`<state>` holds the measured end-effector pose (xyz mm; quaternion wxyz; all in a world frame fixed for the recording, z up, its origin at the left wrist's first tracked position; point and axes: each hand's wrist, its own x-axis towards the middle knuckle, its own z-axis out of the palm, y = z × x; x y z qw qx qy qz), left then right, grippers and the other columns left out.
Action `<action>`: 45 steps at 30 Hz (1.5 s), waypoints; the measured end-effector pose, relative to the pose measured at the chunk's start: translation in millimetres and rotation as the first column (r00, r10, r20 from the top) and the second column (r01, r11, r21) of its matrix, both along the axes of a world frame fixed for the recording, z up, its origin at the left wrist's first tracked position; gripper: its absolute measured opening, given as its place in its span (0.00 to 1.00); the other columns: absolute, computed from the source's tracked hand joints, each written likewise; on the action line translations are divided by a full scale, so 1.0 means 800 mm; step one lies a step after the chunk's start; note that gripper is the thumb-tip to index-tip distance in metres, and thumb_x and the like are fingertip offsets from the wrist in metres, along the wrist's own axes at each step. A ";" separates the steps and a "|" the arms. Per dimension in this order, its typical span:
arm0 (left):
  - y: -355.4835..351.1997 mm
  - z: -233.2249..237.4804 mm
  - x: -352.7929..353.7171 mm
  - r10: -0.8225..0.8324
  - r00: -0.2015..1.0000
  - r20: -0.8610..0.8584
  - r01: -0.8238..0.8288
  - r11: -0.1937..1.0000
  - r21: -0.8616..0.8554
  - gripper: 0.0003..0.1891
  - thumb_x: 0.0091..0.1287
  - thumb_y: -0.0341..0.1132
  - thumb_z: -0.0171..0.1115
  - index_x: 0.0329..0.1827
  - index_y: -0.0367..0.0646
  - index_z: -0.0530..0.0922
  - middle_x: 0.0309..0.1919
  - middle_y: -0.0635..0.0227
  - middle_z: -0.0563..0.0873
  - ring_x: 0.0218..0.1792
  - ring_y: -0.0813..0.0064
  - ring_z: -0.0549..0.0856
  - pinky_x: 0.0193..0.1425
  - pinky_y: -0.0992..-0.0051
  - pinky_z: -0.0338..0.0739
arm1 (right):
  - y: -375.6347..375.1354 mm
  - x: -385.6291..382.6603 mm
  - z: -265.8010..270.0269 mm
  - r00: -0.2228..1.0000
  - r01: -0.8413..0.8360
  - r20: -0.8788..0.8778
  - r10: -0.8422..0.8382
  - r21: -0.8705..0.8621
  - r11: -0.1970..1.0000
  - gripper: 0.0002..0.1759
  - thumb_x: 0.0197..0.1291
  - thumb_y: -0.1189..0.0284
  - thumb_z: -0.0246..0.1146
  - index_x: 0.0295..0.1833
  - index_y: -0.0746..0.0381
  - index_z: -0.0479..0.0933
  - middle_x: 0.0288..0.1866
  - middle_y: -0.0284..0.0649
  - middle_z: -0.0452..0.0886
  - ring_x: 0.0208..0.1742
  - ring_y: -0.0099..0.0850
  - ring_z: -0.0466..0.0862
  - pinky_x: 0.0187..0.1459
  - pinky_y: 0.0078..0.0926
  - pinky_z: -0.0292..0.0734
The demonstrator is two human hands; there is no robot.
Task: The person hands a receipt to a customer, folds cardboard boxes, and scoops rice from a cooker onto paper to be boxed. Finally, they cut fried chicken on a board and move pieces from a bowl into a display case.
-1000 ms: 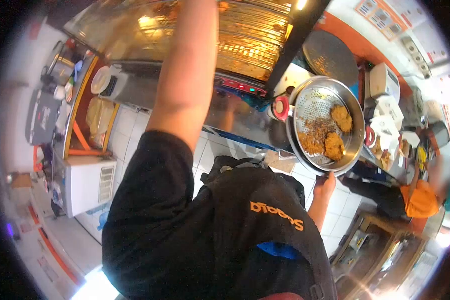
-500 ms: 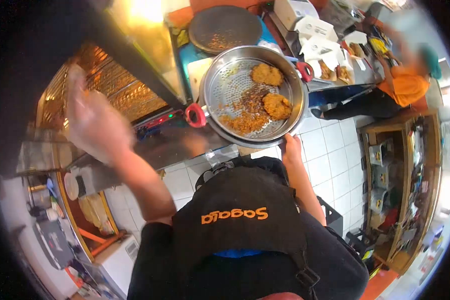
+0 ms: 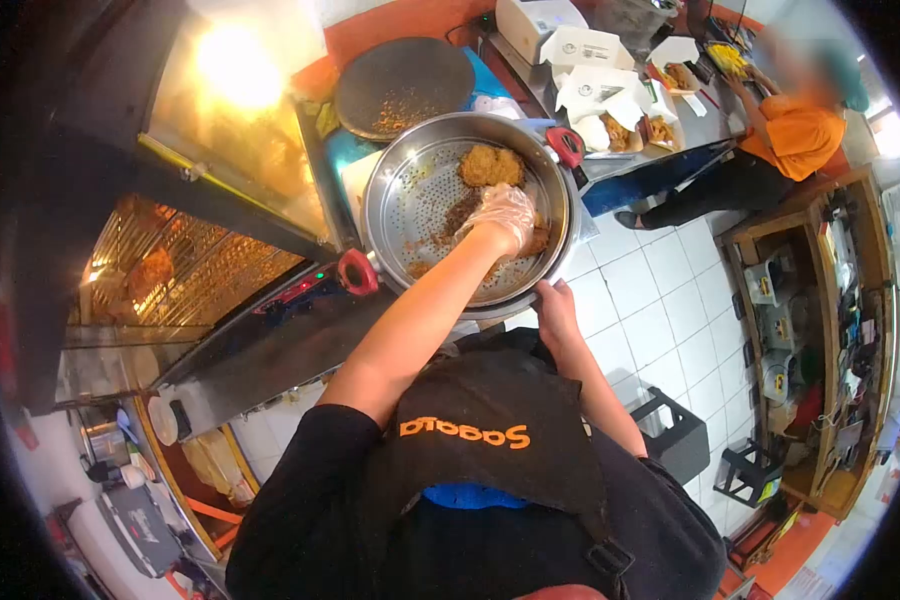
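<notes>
My left hand (image 3: 500,217), in a clear plastic glove, reaches into a round metal steamer pan (image 3: 380,180) with a perforated bottom. It covers most of one breaded fried piece, whose edge shows beside the wrist; the fingertips are too hidden to show a grip. Another golden fried piece (image 3: 490,165) lies just above that hand. Loose brown crumbs spread under and around the fingers. At the pan's near right rim, my bare right hand (image 3: 557,305) grips the edge, thumb up, fingers out of sight below. Red handles (image 3: 358,272) stick out from the pan's sides.
To the left stands a lit warming cabinet (image 3: 185,265) with wire racks and a browned piece inside. A dark round plate (image 3: 405,88) with crumbs sits behind the pan. Open white food boxes (image 3: 598,95) line the back counter, near a person in an orange shirt (image 3: 805,130).
My left hand has swung from the warming cabinet into the pan, covering the lower fried piece. My right hand stays at the rim. The view has shifted slightly.
</notes>
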<state>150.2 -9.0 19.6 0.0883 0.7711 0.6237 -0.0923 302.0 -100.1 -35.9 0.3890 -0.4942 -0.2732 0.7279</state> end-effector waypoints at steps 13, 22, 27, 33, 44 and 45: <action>-0.039 0.022 -0.051 0.483 0.707 0.517 -0.348 0.874 -0.340 0.38 0.40 0.37 0.73 0.59 0.35 0.74 0.50 0.51 0.83 0.52 0.60 0.81 0.56 0.69 0.74 | 0.004 0.004 0.009 0.997 -0.077 0.016 0.077 -0.009 0.997 0.14 0.59 0.77 0.55 0.51 0.70 0.69 0.45 0.44 0.80 0.45 0.33 0.81 0.48 0.29 0.75; -0.170 0.114 -0.152 0.448 -0.273 0.852 -0.368 0.769 -0.522 0.26 0.52 0.32 0.71 0.55 0.33 0.76 0.41 0.59 0.86 0.49 0.68 0.81 0.48 0.64 0.76 | 0.008 0.005 -0.005 0.994 -0.037 0.100 0.041 -0.042 0.998 0.17 0.59 0.75 0.57 0.53 0.69 0.69 0.45 0.44 0.78 0.46 0.34 0.78 0.47 0.35 0.74; -0.297 0.176 -0.229 0.071 -0.569 0.819 -0.392 0.852 -0.346 0.16 0.58 0.31 0.66 0.48 0.34 0.78 0.44 0.59 0.85 0.46 0.68 0.85 0.55 0.71 0.81 | 0.021 0.016 -0.033 0.998 -0.046 0.045 0.048 -0.043 0.998 0.14 0.63 0.73 0.53 0.52 0.66 0.73 0.48 0.41 0.77 0.49 0.32 0.75 0.51 0.36 0.70; -0.407 0.273 -0.287 -0.177 -0.376 0.910 -0.761 0.620 -0.194 0.19 0.63 0.34 0.60 0.57 0.43 0.73 0.55 0.63 0.80 0.55 0.67 0.81 0.61 0.68 0.76 | 0.040 0.030 -0.046 0.996 -0.068 0.060 0.072 -0.074 0.995 0.14 0.66 0.73 0.50 0.53 0.68 0.72 0.52 0.43 0.76 0.54 0.37 0.76 0.60 0.41 0.70; -0.381 0.335 -0.369 0.879 0.413 -0.241 -0.626 0.465 0.626 0.32 0.63 0.30 0.58 0.71 0.52 0.60 0.69 0.68 0.67 0.68 0.69 0.65 0.71 0.71 0.62 | 0.034 0.012 -0.032 0.998 -0.060 -0.008 0.060 -0.061 0.996 0.18 0.67 0.70 0.50 0.57 0.69 0.71 0.57 0.46 0.75 0.56 0.39 0.77 0.57 0.41 0.75; -0.376 0.334 -0.373 0.879 0.429 -0.208 -0.616 0.453 0.645 0.31 0.63 0.30 0.58 0.70 0.51 0.61 0.68 0.68 0.67 0.68 0.68 0.66 0.71 0.71 0.62 | 0.032 0.014 -0.032 0.999 -0.021 0.024 0.023 -0.078 0.997 0.18 0.67 0.70 0.50 0.57 0.69 0.70 0.57 0.46 0.75 0.56 0.39 0.77 0.57 0.41 0.75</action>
